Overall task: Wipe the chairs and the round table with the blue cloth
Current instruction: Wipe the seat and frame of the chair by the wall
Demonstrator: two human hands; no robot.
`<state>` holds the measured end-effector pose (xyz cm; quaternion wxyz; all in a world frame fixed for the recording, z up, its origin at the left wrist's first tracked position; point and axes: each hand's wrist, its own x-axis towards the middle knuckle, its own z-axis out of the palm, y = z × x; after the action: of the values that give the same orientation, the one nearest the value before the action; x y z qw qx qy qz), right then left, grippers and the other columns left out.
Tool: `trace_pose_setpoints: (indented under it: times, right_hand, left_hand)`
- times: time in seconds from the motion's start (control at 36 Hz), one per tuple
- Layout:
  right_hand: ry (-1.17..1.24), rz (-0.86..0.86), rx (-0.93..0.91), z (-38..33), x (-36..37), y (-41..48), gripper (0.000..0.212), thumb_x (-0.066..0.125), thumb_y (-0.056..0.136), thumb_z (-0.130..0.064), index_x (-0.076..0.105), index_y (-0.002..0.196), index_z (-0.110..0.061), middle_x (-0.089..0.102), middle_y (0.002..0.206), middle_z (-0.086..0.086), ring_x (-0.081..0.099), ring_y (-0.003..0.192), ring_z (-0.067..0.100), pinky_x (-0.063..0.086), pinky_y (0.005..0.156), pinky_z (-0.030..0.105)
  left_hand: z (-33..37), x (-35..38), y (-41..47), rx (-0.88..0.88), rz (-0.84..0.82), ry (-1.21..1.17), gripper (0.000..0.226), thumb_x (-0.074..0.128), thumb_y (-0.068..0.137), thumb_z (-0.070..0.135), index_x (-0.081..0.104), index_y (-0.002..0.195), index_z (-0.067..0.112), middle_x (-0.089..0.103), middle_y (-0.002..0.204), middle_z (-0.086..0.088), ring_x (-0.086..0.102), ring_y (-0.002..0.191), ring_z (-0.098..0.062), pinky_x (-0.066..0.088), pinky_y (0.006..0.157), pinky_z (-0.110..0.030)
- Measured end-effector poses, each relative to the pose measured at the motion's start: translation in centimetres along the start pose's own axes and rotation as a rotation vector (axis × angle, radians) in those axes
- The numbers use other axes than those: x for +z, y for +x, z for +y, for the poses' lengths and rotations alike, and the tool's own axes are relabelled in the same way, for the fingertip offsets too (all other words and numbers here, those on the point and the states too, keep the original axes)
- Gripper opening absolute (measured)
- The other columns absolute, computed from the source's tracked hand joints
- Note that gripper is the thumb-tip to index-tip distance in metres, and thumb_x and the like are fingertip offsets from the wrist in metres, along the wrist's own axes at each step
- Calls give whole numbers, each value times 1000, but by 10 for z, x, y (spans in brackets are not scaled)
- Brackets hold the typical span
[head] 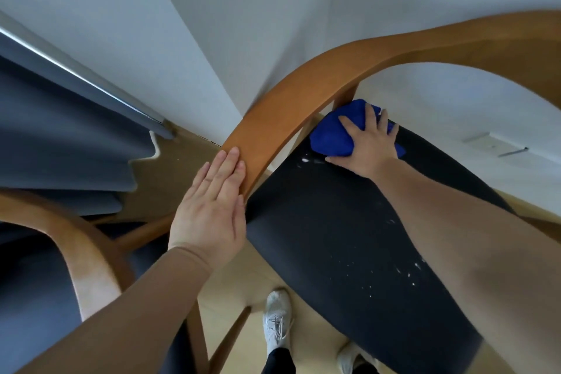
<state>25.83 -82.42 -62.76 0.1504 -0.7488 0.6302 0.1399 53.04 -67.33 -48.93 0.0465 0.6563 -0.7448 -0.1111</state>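
Note:
A wooden chair with a curved armrest [303,88] and a dark seat [328,222] fills the middle. White specks dot the seat near its front right and beside the cloth. My right hand [367,143] presses the bunched blue cloth [332,133] flat on the seat's far corner, under the armrest post. My left hand [212,206] lies flat, fingers together, on the lower end of the armrest and holds nothing. The round table is not in view.
A second wooden chair [88,255] with a dark blue seat stands at the lower left. Grey-blue curtains [60,143] hang at the left against the white wall. My white shoes [277,319] stand on the light wood floor below the seat.

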Motion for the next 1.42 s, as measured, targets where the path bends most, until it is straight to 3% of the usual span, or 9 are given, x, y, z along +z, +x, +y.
trace_pose_setpoints:
  times: [0.06, 0.19, 0.39, 0.69, 0.92, 1.03, 1.11, 1.25, 1.42]
  right_hand:
    - [39, 25, 20, -6, 8, 2, 91, 46, 71, -79, 12, 147, -42, 4, 159, 14, 4, 141, 48, 7, 108, 69]
    - [128, 179, 101, -21, 15, 5, 69, 57, 80, -56, 37, 141, -32, 31, 150, 17, 27, 136, 45, 12, 110, 68]
    - [192, 278, 131, -47, 21, 0, 59, 64, 79, -41, 50, 134, -22, 47, 137, 15, 39, 129, 41, 15, 110, 65]
    - [138, 151, -162, -109, 50, -75, 60, 62, 77, -43, 51, 133, -25, 45, 142, 13, 35, 136, 35, 10, 114, 57]
    - [166, 151, -523, -138, 81, -162, 51, 83, 53, -36, 72, 102, -23, 64, 117, 7, 60, 111, 34, 36, 102, 61]
    - [207, 206, -608, -122, 73, -156, 51, 81, 57, -33, 70, 106, -24, 64, 117, 9, 62, 107, 34, 40, 99, 59]
    - [286, 271, -527, -108, 53, -137, 59, 81, 56, -31, 69, 112, -20, 63, 117, 16, 62, 104, 38, 43, 96, 60]
    - [346, 315, -167, -65, 13, -80, 74, 87, 55, -27, 63, 125, -15, 56, 127, 25, 56, 114, 43, 38, 97, 58]
    - [253, 273, 70, -34, -4, -13, 62, 66, 77, -39, 49, 134, -24, 46, 138, 17, 41, 126, 43, 30, 104, 60]
  left_hand:
    - [-1, 0, 0, 9, -3, -18, 49, 30, 94, 25, 45, 135, 1, 32, 149, -8, 24, 139, -18, 15, 116, -35]
    - [-13, -2, 0, 118, -50, -9, 52, 32, 95, 28, 31, 141, 5, 23, 151, -4, 15, 142, -15, 8, 117, -31]
    - [-17, -2, 0, 151, -50, -17, 52, 31, 93, 24, 36, 140, 2, 25, 150, -7, 19, 141, -20, 9, 117, -33]
    - [-18, -1, -1, 188, -59, 4, 53, 30, 92, 20, 35, 140, -1, 28, 150, -12, 21, 141, -22, 14, 116, -36]
    - [-15, -4, -1, 173, -68, 28, 53, 30, 91, 19, 39, 138, -4, 32, 149, -17, 23, 140, -24, 15, 116, -37]
    - [-15, -5, -3, 168, -78, 31, 53, 29, 91, 19, 39, 138, -3, 32, 149, -18, 25, 140, -26, 16, 115, -38]
    - [-14, -6, -2, 165, -88, 37, 53, 28, 92, 21, 37, 139, -3, 32, 149, -17, 24, 140, -25, 14, 115, -37]
    - [-14, -6, -1, 159, -107, 47, 54, 28, 92, 22, 34, 141, -1, 29, 151, -15, 19, 141, -23, 9, 117, -34]
    - [-14, -7, -1, 169, -91, 41, 53, 29, 92, 22, 35, 140, 0, 29, 150, -14, 20, 141, -22, 10, 116, -33]
